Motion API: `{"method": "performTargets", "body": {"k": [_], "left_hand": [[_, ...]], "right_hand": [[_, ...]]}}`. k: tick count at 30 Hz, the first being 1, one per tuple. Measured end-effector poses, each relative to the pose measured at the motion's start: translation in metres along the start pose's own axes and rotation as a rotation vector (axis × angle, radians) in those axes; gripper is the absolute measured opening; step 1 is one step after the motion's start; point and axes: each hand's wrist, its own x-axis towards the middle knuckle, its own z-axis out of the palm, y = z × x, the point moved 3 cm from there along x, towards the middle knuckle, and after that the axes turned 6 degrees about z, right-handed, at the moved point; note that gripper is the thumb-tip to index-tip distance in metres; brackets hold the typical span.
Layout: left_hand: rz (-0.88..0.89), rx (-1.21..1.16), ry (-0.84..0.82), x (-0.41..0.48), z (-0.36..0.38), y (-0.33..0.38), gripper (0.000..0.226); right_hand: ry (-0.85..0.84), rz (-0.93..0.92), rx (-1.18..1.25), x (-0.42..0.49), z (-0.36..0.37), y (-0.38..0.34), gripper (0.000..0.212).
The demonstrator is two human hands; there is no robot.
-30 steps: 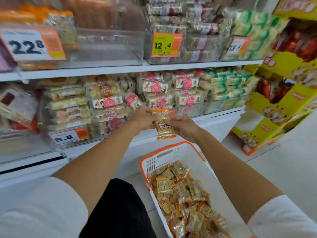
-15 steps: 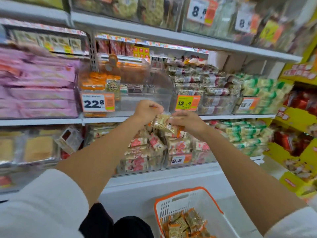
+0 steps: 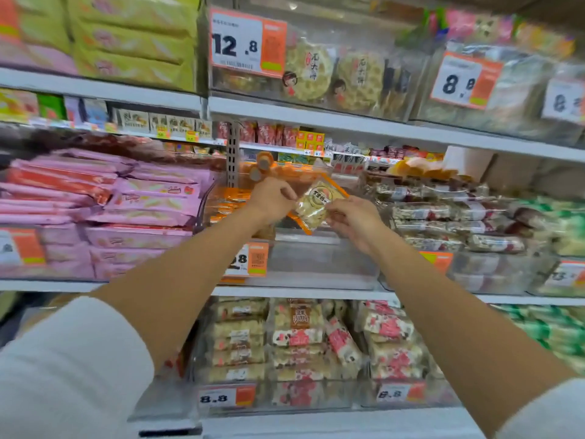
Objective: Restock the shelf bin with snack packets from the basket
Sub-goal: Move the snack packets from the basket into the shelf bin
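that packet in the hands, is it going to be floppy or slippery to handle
Probably light: the packet is held tilted by fingertip pinches of the left hand and right hand. Likely a bit slippery, as its clear film looks glossy. Its flat orange edges may flex, but the pale filling seems to keep the middle in shape.

White store shelves [image 3: 316, 112], orange price tags [image 3: 248, 42], stacked pink packets [image 3: 142, 201] left, clear bins [image 3: 316, 403] on bottom shelf.
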Motion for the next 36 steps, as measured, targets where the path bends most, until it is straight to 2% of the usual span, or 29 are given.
{"method": "performTargets", "body": {"k": [1,5,7,10,11,15,19,22,25,27,36], "left_hand": [[-0.011,0.016,-0.025,0.013,-0.007,-0.006,0.007],[0.026,0.149,-0.114,0.059,-0.025,-0.031,0.032],[0.044,0.281,-0.178,0.073,-0.027,-0.046,0.029],[0.033,0.380,-0.256,0.091,-0.023,-0.076,0.014],[0.022,0.404,-0.261,0.096,-0.021,-0.084,0.016],[0.073,0.622,-0.281,0.108,-0.013,-0.099,0.043],[0.097,0.641,-0.315,0.108,-0.016,-0.098,0.016],[0.101,0.634,-0.330,0.106,-0.017,-0.095,0.007],[0.101,0.649,-0.308,0.108,-0.017,-0.097,0.002],[0.093,0.661,-0.307,0.109,-0.017,-0.099,0.006],[0.127,0.717,-0.286,0.108,-0.015,-0.096,0.005]], "right_hand": [[0.001,-0.017,-0.033,0.013,0.008,-0.001,0.023],[-0.042,-0.076,-0.368,0.062,0.039,0.004,0.020],[-0.073,-0.071,-0.524,0.085,0.053,0.015,0.024],[-0.143,-0.035,-0.641,0.113,0.069,0.036,0.021],[-0.167,-0.036,-0.675,0.119,0.074,0.039,0.023],[-0.203,-0.063,-0.780,0.131,0.085,0.045,0.041],[-0.174,-0.126,-0.901,0.141,0.097,0.061,0.039],[-0.181,-0.121,-1.069,0.137,0.099,0.064,0.032],[-0.233,0.038,-0.978,0.134,0.094,0.070,0.017],[-0.226,0.104,-0.907,0.136,0.093,0.074,0.019],[-0.212,0.174,-0.756,0.139,0.090,0.079,0.021]]}}
